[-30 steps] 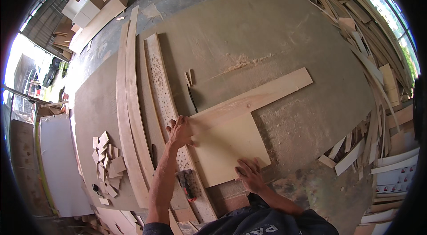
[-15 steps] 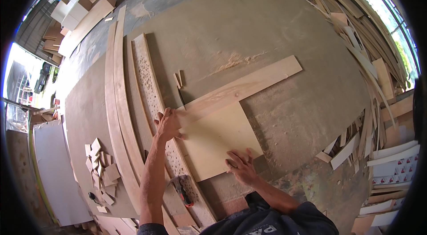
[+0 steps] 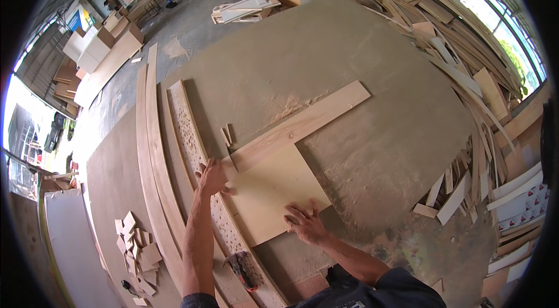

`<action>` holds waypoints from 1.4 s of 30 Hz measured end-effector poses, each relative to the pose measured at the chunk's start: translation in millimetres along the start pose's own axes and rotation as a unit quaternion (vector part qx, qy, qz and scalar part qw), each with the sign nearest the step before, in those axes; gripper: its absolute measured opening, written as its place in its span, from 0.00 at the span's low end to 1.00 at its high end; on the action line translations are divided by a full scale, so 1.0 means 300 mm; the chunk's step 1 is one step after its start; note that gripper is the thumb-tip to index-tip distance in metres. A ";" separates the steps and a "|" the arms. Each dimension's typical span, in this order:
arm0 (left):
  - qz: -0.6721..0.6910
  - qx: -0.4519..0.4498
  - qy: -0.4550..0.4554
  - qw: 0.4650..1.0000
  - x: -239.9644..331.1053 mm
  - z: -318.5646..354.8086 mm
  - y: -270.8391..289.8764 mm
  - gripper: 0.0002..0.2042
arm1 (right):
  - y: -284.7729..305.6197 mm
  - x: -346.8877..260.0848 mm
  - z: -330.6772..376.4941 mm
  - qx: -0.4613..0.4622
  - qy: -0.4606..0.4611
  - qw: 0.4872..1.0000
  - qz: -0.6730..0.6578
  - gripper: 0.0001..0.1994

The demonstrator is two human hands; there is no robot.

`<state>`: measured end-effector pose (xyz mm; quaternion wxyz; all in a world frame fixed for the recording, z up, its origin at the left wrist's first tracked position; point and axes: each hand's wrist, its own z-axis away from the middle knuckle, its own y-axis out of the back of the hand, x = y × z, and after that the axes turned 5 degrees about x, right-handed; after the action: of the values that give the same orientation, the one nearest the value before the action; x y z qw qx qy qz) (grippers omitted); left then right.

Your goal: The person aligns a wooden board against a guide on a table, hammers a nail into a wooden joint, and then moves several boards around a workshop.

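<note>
A pale square board [image 3: 276,194] lies flat in front of me. Its far edge meets a long wooden plank [image 3: 308,120] that slants away to the right. My left hand [image 3: 212,177] is at the corner where plank and board reach the long frame [image 3: 189,127], fingers spread over that frame's edge. Fingers apart, my right hand [image 3: 305,223] rests on the board's near right edge. A hammer [image 3: 241,270] with a red and black handle lies on the frame's near end. Thin wooden sticks [image 3: 226,134] and a dark slender piece lie beyond my left hand.
Two long boards [image 3: 152,133] run along the left. Small wood offcuts [image 3: 137,250] are heaped at the lower left. Scrap strips [image 3: 451,191] and stacked timber [image 3: 460,40] line the right side. Sawdust [image 3: 297,107] is scattered past the plank.
My view has tilted up, showing more of the far workshop, so everything sits lower in the picture. Both hands keep their places on the board and at the plank's end.
</note>
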<state>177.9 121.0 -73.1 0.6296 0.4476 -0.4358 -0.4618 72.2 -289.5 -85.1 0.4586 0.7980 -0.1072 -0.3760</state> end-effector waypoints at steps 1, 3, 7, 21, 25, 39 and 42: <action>0.002 -0.033 0.012 0.999 0.100 -0.028 0.020 0.72 | 0.004 0.034 0.022 -0.005 -0.013 1.000 0.016 0.21; -0.007 -0.055 0.035 0.998 0.134 -0.036 0.066 0.72 | 0.002 0.038 0.009 0.000 -0.017 1.000 0.019 0.20; -0.012 -0.034 0.028 0.999 0.088 -0.019 0.100 0.69 | -0.012 0.022 -0.024 -0.018 -0.015 1.000 -0.004 0.20; -0.007 -0.007 0.009 1.000 0.129 0.256 -0.041 0.57 | 0.054 -0.082 0.257 -0.049 -0.004 0.997 0.067 0.21; 0.003 -0.024 0.060 0.998 0.321 0.352 0.089 0.45 | 0.084 -0.088 0.353 -0.055 -0.029 0.998 0.017 0.20; 0.479 0.517 0.300 0.643 -0.245 0.960 0.193 0.15 | 0.271 0.387 -0.243 0.028 0.029 0.996 -0.085 0.08; 0.478 0.544 0.411 0.554 -0.419 1.245 0.148 0.43 | 0.275 0.479 -0.458 0.110 -0.017 0.992 -0.061 0.12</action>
<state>-197.3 190.5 34.7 0.5049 0.5717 -0.4479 0.4665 282.3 -320.1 -49.5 0.3422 0.8419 -0.1066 -0.4034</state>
